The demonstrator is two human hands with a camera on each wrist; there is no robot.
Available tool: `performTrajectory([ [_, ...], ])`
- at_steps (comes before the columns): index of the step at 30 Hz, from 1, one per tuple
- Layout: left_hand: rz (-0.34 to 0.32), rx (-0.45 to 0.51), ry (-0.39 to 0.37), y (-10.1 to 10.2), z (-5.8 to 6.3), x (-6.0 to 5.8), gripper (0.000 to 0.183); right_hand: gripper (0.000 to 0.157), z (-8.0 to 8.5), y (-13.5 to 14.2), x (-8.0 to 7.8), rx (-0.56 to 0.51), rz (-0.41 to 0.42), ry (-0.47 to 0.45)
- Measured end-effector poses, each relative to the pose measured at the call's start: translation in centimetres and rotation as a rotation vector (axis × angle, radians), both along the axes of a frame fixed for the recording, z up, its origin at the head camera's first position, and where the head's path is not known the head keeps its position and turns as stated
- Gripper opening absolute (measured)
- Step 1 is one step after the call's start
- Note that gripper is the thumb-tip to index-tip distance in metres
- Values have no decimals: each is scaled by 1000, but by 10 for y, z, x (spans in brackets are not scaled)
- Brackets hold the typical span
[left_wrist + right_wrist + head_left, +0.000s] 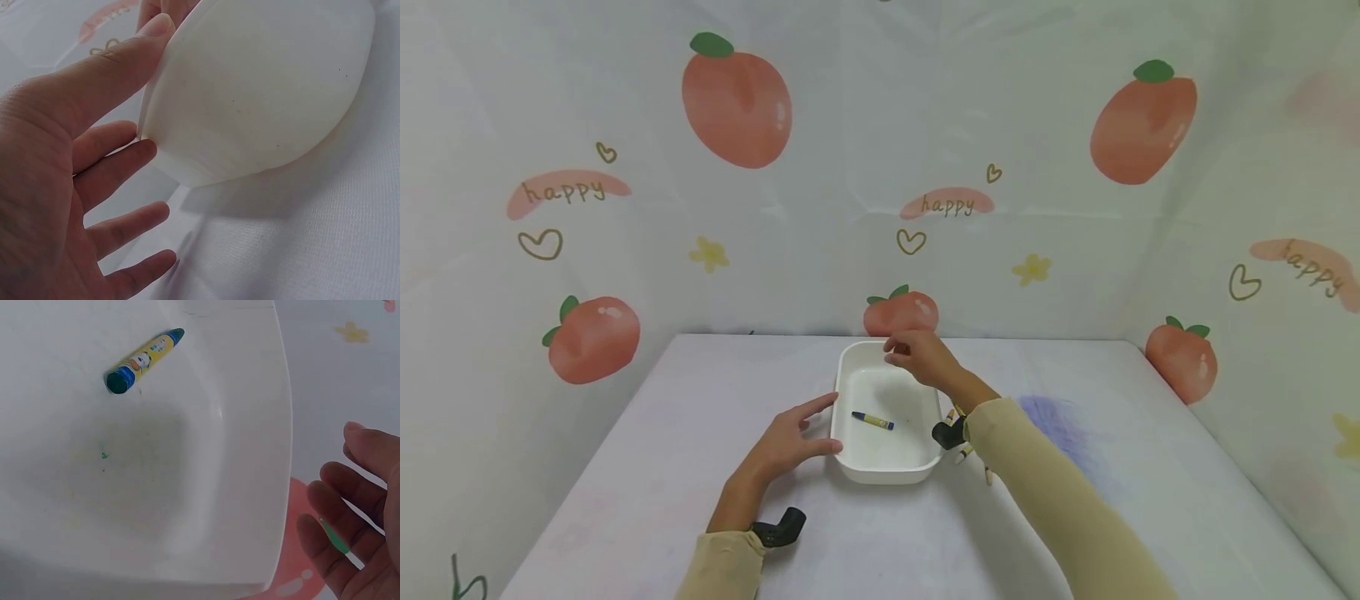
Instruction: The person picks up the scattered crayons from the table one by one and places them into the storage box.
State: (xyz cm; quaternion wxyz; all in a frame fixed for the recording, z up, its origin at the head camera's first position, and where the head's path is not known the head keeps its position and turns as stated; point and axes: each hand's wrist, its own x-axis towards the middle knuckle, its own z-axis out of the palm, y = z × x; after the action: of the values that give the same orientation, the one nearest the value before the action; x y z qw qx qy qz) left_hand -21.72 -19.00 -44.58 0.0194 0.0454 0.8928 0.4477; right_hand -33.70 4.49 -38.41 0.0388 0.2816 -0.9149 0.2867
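A white plastic tray (pixel 887 472) stands on the table with one green crayon (pixel 873 421) lying inside it. In the right wrist view the same crayon (pixel 145 361) shows a yellow wrapper with blue bands. My left hand (pixel 786 442) is at the tray's left side, fingers spread, the thumb (pixel 156 31) and index fingertip right at the rim. Over the far right corner of the tray hovers my right hand (pixel 922 357); its fingers (pixel 337 525) are loosely bent with nothing between them.
Several more crayons (pixel 962 454) lie on the table right of the tray, partly hidden by my right forearm. A bluish smudge (pixel 1052 425) marks the white tablecloth (pixel 700 417) farther right. Behind the table hangs a fruit-printed curtain (pixel 842 167).
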Motion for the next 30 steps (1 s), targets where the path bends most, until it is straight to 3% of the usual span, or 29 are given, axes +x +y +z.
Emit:
performTrajectory([
  [14, 2, 5, -5, 1, -1, 0, 71, 17, -1, 40, 3, -51, -55, -3],
  [24, -4, 0, 23, 0, -2, 2, 70, 16, -12, 73, 6, -69, -71, 8],
  [30, -6, 11, 22, 1, -2, 2, 71, 17, -21, 87, 7, -63, -94, -36],
])
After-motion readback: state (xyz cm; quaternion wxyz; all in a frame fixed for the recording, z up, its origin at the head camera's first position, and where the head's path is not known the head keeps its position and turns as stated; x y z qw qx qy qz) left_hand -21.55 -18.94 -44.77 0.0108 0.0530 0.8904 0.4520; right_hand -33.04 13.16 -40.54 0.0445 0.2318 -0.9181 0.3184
